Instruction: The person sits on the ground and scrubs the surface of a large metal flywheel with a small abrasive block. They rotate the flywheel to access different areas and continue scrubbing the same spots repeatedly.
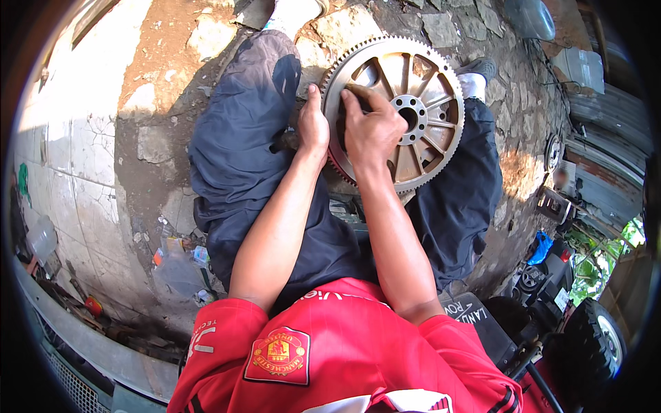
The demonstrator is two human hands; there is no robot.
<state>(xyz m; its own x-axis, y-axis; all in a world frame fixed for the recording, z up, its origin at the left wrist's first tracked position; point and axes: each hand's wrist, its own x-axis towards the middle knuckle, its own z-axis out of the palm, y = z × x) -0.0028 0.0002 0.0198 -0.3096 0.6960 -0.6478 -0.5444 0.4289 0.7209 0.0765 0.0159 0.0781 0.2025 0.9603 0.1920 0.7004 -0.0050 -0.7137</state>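
Observation:
A large metal flywheel [446,124] with a toothed outer ring stands tilted between my knees, its spoked face and bored hub turned up toward me. My left hand [314,128] grips its left rim, thumb up along the edge and the other fingers mostly hidden behind it. Over the left part of the face lies my right hand [374,131], fingers bent and pressed toward the smooth outer band. Whatever those fingers may pinch is too small to make out. The right side of the ring rests near my right trouser leg [475,172].
Rough stone paving [441,29] lies beyond the flywheel, pale tiles [93,148] to the left. A clear plastic bag [180,265] and scraps are by my left leg. Corrugated metal sheets [609,124] line the right; a black tyre [597,341] stands at lower right.

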